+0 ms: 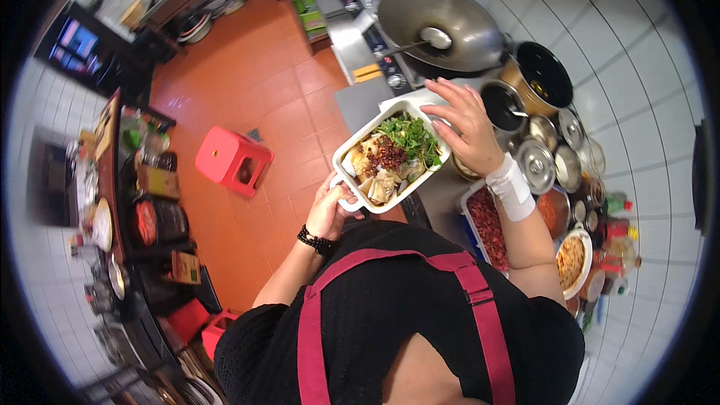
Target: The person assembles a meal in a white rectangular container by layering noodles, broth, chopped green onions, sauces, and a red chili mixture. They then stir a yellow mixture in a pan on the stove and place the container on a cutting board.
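In front of my chest is a white rectangular baking dish with loop handles. My left hand grips its near-left handle; a black bead bracelet circles that wrist. Inside the dish, pale folded pieces of food sit in brown liquid. Dark red chopped chilli tops the middle, and chopped green herbs cover the far right part. My right hand is at the dish's far right edge, fingers spread and holding nothing. Whether its fingertips touch the rim is unclear. White wrapping covers the right wrist.
A large wok with a ladle sits on the stove. Beside it are deep pots, lidded containers and a tub of red food. A red plastic stool stands on the tiled floor, left; loaded shelves line that side.
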Tool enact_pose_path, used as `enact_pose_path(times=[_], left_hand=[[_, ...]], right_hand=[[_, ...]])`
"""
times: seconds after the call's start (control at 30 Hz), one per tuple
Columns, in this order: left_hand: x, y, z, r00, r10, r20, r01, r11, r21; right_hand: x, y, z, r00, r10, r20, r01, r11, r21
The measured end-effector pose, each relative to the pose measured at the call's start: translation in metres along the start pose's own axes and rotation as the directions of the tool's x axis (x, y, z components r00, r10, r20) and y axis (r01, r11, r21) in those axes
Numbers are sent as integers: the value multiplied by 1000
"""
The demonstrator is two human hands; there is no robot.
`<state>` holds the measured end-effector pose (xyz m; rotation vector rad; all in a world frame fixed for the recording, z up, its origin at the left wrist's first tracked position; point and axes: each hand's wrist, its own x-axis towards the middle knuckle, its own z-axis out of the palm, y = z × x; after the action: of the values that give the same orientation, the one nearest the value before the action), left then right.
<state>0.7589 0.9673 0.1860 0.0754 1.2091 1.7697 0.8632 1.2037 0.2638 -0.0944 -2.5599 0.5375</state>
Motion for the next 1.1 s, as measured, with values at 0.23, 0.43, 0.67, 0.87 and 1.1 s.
enact_pose_path(times=[0.23,0.43,0.67,0.87,1.1], left_hand=[[-10,5,-69,996,64,-58,-75,974,-213],[5,34,-139,974,187,-129,-210,957,-202],[11,93,-211,957,196,-212,-239,950,-199],[33,112,-266,924,229,-306,-301,929,-213],[88,151,-294,874,270,-405,-364,914,-178]], right_hand=[[111,-40,107,867,-408,286,384,913,136],[182,-107,218,598,-565,568,556,803,213],[259,-140,281,548,-582,601,565,787,248],[312,-83,294,844,-423,329,341,898,278],[326,82,267,962,208,179,-191,976,-107]])
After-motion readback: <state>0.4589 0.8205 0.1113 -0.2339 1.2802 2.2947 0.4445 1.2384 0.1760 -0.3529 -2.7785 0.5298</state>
